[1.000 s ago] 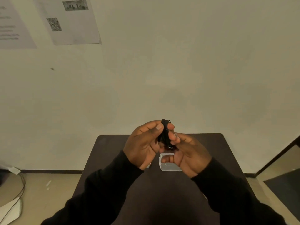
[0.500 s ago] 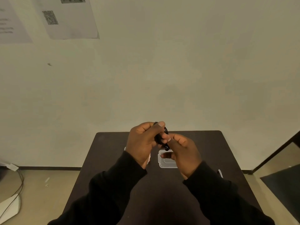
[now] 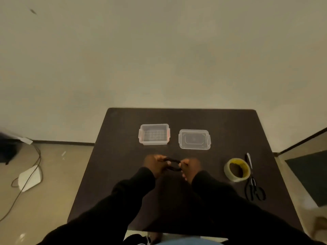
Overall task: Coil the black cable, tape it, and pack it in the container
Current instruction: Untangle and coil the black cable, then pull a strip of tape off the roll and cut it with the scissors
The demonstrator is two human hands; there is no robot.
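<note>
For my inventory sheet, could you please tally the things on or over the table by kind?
Clear container: 1
Clear lid: 1
Tape roll: 1
Scissors: 1
Black cable, held by left hand and right hand: 1
Total: 5

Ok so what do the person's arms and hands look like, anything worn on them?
Both arms are covered by long black sleeves reaching the wrists. The left hand and right hand are bare, with no gloves. The picture is too blurred there to tell rings or a watch.
</note>
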